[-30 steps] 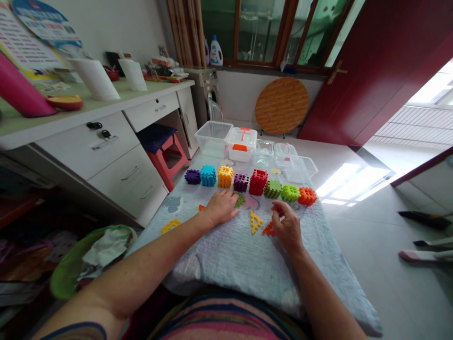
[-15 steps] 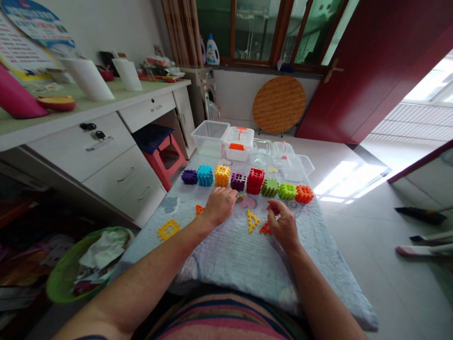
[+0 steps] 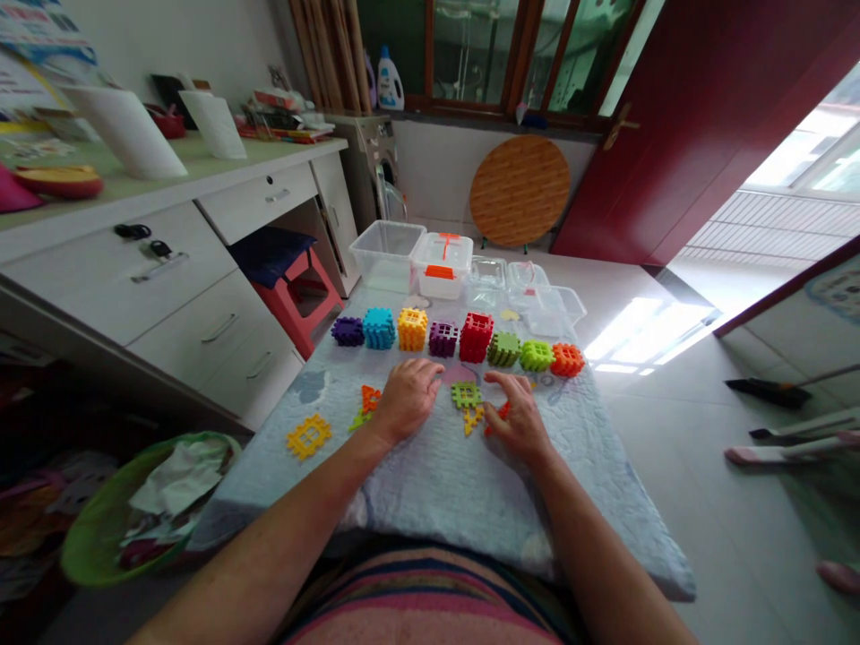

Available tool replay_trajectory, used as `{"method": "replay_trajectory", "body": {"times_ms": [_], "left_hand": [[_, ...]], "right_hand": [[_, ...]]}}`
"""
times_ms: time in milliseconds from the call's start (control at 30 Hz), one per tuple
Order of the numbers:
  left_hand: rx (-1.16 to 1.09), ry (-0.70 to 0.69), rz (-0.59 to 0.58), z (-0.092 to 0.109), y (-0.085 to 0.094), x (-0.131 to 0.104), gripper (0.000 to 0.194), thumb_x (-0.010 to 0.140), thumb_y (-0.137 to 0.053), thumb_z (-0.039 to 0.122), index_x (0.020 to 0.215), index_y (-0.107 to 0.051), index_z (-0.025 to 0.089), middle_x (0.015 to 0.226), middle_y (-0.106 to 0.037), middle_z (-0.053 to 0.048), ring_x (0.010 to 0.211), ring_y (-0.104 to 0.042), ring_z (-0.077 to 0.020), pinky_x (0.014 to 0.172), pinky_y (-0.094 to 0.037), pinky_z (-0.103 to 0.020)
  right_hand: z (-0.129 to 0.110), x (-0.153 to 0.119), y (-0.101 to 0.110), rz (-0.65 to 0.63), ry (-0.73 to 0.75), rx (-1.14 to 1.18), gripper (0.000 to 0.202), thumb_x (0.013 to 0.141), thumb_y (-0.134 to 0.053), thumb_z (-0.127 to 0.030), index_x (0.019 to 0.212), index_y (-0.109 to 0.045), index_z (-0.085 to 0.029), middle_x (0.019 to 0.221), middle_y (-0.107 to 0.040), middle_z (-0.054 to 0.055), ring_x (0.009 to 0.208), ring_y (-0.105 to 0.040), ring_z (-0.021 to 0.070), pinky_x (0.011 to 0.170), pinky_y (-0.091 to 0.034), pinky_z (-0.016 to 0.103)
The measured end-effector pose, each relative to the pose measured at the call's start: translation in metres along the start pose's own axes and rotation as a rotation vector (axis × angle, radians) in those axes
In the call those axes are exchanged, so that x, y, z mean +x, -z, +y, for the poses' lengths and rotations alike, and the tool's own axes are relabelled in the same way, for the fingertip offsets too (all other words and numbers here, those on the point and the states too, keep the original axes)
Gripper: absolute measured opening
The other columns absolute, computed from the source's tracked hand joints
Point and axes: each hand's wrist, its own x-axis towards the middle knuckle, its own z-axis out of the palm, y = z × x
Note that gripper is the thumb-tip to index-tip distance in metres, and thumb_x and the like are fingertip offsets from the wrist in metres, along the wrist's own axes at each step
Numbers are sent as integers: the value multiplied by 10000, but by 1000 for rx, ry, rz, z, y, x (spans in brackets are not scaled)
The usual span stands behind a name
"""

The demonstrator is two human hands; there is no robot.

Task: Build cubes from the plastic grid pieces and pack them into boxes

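Observation:
A green square lattice piece (image 3: pixel 466 394) lies on the cloth between my hands, close to the right fingertips. Just in front of it is a yellow triangle piece (image 3: pixel 472 420). My right hand (image 3: pixel 522 414) is open, thumb and fingers apart, partly covering a red-orange triangle piece (image 3: pixel 495 419). With loosely curved fingers, my left hand (image 3: pixel 408 396) is open and I see nothing in it. Beside its wrist lie an orange triangle piece (image 3: pixel 370 397) and a partly hidden green piece (image 3: pixel 360 419). Farther left is a yellow square lattice piece (image 3: pixel 309 436).
Behind my hands runs a row of lattice blocks, among them a blue stack (image 3: pixel 380 329), a red stack (image 3: pixel 477 338) and an orange stack (image 3: pixel 568 359). Clear plastic bins (image 3: pixel 388 260) and a lidded box (image 3: pixel 443 266) stand at the far edge.
The green square piece, earlier at my left fingertips, now lies flat between my hands. My left fingers have come away from it, and the right hand has moved inward. The view has shifted slightly.

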Motion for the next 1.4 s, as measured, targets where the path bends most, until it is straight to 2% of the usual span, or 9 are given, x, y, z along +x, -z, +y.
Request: {"method": "replay_trajectory", "body": {"times_ms": [100,200,367,533,733,900,1000,1167,1400], "left_hand": [[131,22,45,-13,10,-11,237,915,-488,261,1100,-628,213,1115,-662,-83,1075,-554,-252,962,-415,-402],[233,75,69,-25,17,-21,226,900,-503,259,1074,-639,211,1103,-665,-95,1085,-542,-279,964,-398,-434],[260,161,70,-38,12,-34,207,906,-479,245,1022,-648,216,1044,-676,-97,1022,-576,-280,915,-424,-429],[203,170,80,-45,3,-38,225,933,-442,240,947,-659,181,963,-672,-86,944,-595,-247,884,-449,-380],[147,88,85,-46,3,-39,303,925,-507,423,964,-660,165,966,-656,-93,931,-576,-261,859,-457,-392],[131,48,48,-44,1,-40,288,890,-554,423,983,-659,172,992,-644,-95,952,-565,-266,871,-455,-396],[126,59,44,-45,0,-39,275,878,-569,400,986,-660,165,1002,-638,-97,956,-560,-269,883,-452,-404],[97,55,44,-46,0,-39,274,881,-557,399,986,-662,169,1005,-635,-97,955,-554,-270,884,-452,-414],[101,53,41,-46,-1,-39,270,880,-560,393,992,-660,168,1008,-632,-98,950,-551,-269,877,-455,-416]], "right_hand": [[-3,1,-8,-91,25,-54,536,766,-605,-221,1299,-548,-229,1213,-639,99,1157,-504,304,1013,-399,510],[-3,4,-14,-172,18,-101,594,771,-625,-240,1351,-504,-201,1232,-628,130,1180,-483,328,1007,-386,534],[-2,9,-13,-247,30,-100,554,791,-629,-234,1330,-512,-197,1190,-636,119,1111,-511,304,980,-410,505],[-1,6,-9,-239,22,-37,602,763,-662,-232,1340,-492,-215,1194,-592,108,1081,-539,275,971,-445,469],[2,6,15,-100,-13,-5,557,783,-635,-219,1322,-496,-224,1226,-562,105,1125,-554,259,989,-461,438],[15,31,50,17,-28,-44,556,782,-646,-248,1318,-498,-229,1182,-611,98,1087,-587,253,990,-457,456],[28,55,61,54,-48,-51,569,762,-643,-250,1312,-502,-217,1161,-633,108,1063,-605,255,973,-465,466],[50,83,55,3,-43,-36,602,738,-637,-230,1319,-486,-217,1183,-645,108,1091,-613,253,990,-456,468],[65,89,42,-104,-88,-64,609,749,-622,-240,1336,-464,-207,1221,-642,119,1137,-594,276,1000,-439,492]]}}
